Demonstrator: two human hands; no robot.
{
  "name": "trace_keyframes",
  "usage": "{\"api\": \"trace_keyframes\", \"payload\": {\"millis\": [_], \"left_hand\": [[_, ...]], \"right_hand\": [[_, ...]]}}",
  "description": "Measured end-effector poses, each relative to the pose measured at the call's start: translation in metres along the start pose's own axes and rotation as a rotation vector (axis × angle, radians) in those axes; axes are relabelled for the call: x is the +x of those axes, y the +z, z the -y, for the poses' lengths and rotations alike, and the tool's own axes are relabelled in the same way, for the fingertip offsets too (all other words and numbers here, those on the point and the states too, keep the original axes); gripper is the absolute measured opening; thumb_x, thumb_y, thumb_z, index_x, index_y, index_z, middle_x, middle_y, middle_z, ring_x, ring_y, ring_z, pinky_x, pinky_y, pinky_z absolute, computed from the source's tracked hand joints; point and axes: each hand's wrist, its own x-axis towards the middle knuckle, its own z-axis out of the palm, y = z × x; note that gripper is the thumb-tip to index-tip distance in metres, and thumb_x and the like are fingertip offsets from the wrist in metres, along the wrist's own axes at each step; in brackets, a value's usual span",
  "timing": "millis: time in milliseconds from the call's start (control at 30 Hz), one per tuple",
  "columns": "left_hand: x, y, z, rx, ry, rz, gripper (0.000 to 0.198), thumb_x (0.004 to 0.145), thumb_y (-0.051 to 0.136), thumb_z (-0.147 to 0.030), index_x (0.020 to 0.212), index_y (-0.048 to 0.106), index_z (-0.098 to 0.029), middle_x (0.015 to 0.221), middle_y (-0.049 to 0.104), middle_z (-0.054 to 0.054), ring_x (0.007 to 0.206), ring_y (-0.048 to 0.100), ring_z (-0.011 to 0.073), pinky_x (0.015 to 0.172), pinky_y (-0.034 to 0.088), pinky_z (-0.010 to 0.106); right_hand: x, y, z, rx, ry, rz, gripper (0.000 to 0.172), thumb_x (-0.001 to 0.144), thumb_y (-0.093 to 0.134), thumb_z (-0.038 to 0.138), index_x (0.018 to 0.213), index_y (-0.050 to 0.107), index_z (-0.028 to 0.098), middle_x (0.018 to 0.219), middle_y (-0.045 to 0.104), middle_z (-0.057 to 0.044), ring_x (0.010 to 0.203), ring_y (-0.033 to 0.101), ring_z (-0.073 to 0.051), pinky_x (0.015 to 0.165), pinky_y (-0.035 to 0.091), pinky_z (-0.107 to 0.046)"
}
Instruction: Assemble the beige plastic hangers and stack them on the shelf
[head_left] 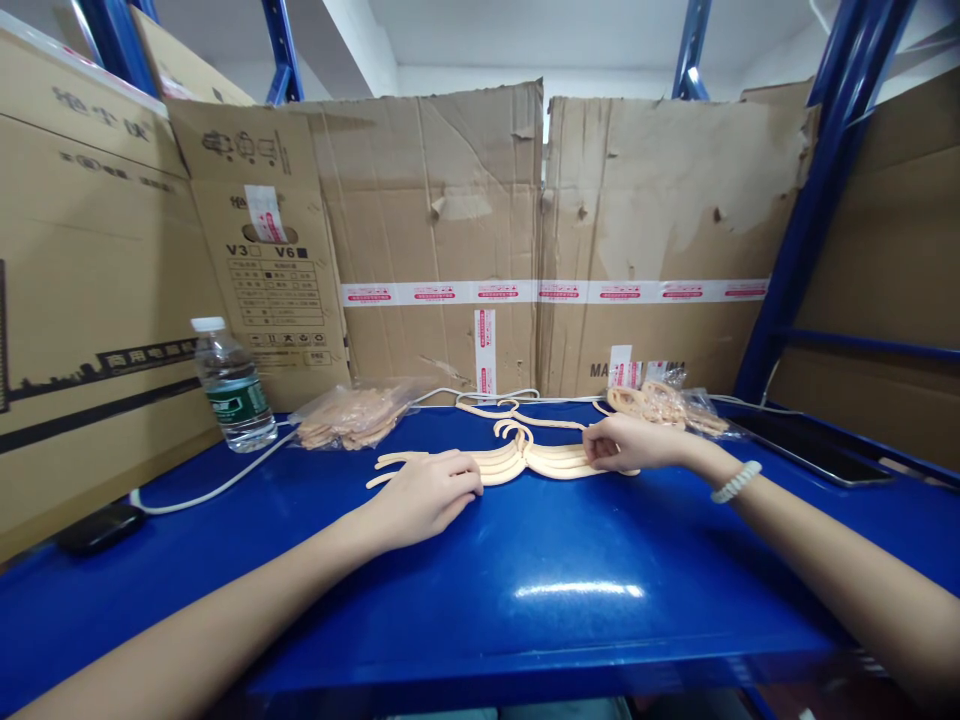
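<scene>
Several cream-coloured clothes hangers [500, 464] lie nested together on the blue table, their hooks bunched at the middle and pointing away from me. My left hand [431, 495] is closed over their left arms, with the thumb on the near side; the fingertips are partly hidden. On the other side, my right hand [626, 443] has its fingers curled and pinched on the right arms of the bunch. Just behind the bunch lies a separate hanger [547, 421], partly covered by my right hand.
Plastic bags of beige pieces [352, 415] and more beige items [656, 402] lie at the back. A water bottle [234, 390], a white cable [202, 500] and a black device [101, 528] are left; a dark tablet-like slab [814, 450] is right. Cardboard [442, 230] walls the back.
</scene>
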Motion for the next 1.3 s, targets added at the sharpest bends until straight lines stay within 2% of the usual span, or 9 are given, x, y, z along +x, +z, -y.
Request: {"api": "trace_keyframes", "payload": {"millis": [233,567,667,800,1000,1300], "left_hand": [[0.0,0.001,0.0,0.033,0.02,-0.037,0.025,0.09,0.038,-0.013,0.092,0.063,-0.019,0.095,0.064,0.006,0.088,0.058,0.0176,0.077,0.045,0.029],[-0.001,0.002,0.001,0.056,0.003,-0.026,0.021,0.09,0.042,-0.015,0.091,0.062,-0.019,0.094,0.064,0.004,0.086,0.057,0.018,0.077,0.042,0.029],[-0.001,0.001,0.001,0.08,-0.003,-0.008,0.02,0.09,0.042,-0.014,0.091,0.062,-0.019,0.095,0.064,0.004,0.086,0.057,0.0181,0.077,0.041,0.03],[0.0,0.0,-0.001,0.075,0.007,-0.02,0.021,0.089,0.042,-0.011,0.09,0.061,-0.019,0.094,0.064,0.004,0.084,0.057,0.0174,0.076,0.041,0.029],[0.001,-0.002,-0.008,0.015,0.086,-0.006,0.018,0.09,0.043,-0.013,0.09,0.06,-0.018,0.092,0.064,0.005,0.086,0.057,0.0175,0.077,0.041,0.028],[0.001,-0.001,-0.011,-0.001,0.101,0.055,0.017,0.091,0.042,-0.016,0.091,0.059,-0.019,0.088,0.063,0.004,0.08,0.056,0.0169,0.075,0.039,0.029]], "right_hand": [[-0.002,0.0,0.0,-0.026,0.002,0.001,0.008,0.073,0.055,0.021,0.076,0.061,0.016,0.066,0.062,-0.002,0.058,0.054,-0.013,0.051,0.037,-0.021],[-0.004,-0.005,0.004,-0.007,0.013,-0.007,0.008,0.073,0.053,0.021,0.072,0.059,0.016,0.065,0.061,-0.002,0.057,0.053,-0.013,0.051,0.036,-0.022],[-0.004,-0.008,0.003,-0.044,0.046,-0.078,0.009,0.073,0.05,0.02,0.072,0.058,0.016,0.063,0.06,-0.001,0.056,0.051,-0.013,0.05,0.034,-0.022],[-0.005,-0.015,-0.003,-0.187,0.092,-0.251,0.013,0.075,0.05,0.023,0.068,0.058,0.016,0.062,0.059,-0.002,0.057,0.051,-0.014,0.052,0.032,-0.024],[-0.011,-0.025,-0.026,-0.213,0.218,-0.453,0.018,0.08,0.049,0.031,0.075,0.06,0.017,0.068,0.065,-0.004,0.061,0.057,-0.016,0.056,0.037,-0.024],[-0.013,-0.027,-0.058,-0.271,0.238,-0.528,0.017,0.079,0.05,0.027,0.075,0.065,0.019,0.074,0.07,-0.004,0.069,0.063,-0.019,0.063,0.043,-0.026]]}}
